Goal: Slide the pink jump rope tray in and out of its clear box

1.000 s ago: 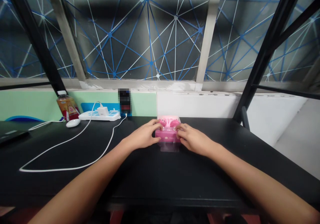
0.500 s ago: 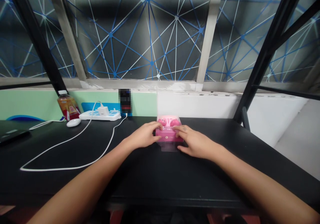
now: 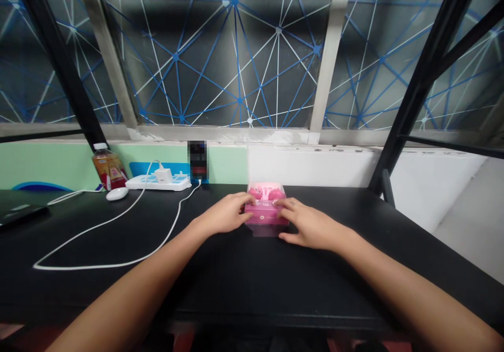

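Observation:
A small pink box (image 3: 264, 216) with a transparent lid stands on the black tabletop (image 3: 236, 289), straight ahead of me. Pink earphones or a similar pink item show through the lid, and a transparent plastic lip sticks out at its near side. My left hand (image 3: 224, 213) grips the box's left side, fingers curled over the edge. My right hand (image 3: 309, 226) rests against the right side, its fingertips over the top corner and its thumb spread out toward me.
Behind the box lie a white power strip (image 3: 157, 183) with a charger (image 3: 161, 174), a white mouse (image 3: 117, 194), and a bottle (image 3: 109, 167). A white cable (image 3: 98, 227) loops across the table. A dark laptop (image 3: 21, 213) sits at far left.
My right hand has flattened slightly, with its thumb spreading outward. The box stays about where it was between my hands, and the view has shifted only slightly.

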Tool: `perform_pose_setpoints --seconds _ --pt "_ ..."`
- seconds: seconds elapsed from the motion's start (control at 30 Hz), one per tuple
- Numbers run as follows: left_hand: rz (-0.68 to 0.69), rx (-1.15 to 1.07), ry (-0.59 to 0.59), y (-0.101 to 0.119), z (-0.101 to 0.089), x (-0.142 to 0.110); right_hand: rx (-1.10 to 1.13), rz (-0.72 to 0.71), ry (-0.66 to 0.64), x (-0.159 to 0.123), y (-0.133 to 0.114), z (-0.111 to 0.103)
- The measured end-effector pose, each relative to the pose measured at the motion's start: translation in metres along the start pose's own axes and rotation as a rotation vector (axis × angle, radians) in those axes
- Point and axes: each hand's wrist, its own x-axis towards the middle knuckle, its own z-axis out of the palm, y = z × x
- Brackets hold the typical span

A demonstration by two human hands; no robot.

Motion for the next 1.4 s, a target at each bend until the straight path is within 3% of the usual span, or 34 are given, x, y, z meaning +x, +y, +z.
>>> perform_pose_setpoints --seconds 0.2,0.33,0.47,0.6,0.83,1.4 --pt "0.076 -0.04 -0.055 0.006 -0.004 -0.004 0.053 0.029 0.142 0.005 0.004 0.005" --pt "0.082 -0.03 -0.024 0.002 0.002 -0.002 0.115 0.057 0.194 0.006 0.012 0.013" --pt "0.098 -0.024 0.01 -0.001 0.006 0.001 0.09 0.125 0.158 0.003 0.019 0.02" --pt "0.095 -0.02 0.012 0.0 0.004 0.001 0.079 0.076 0.134 0.003 0.022 0.022" --pt "0.058 -0.127 -0.079 0.0 0.0 -0.002 0.125 0.121 0.097 0.002 0.024 0.02" --pt "0.05 -0.122 -0.094 -0.003 0.001 -0.001 0.261 0.102 0.05 0.001 0.023 0.011"
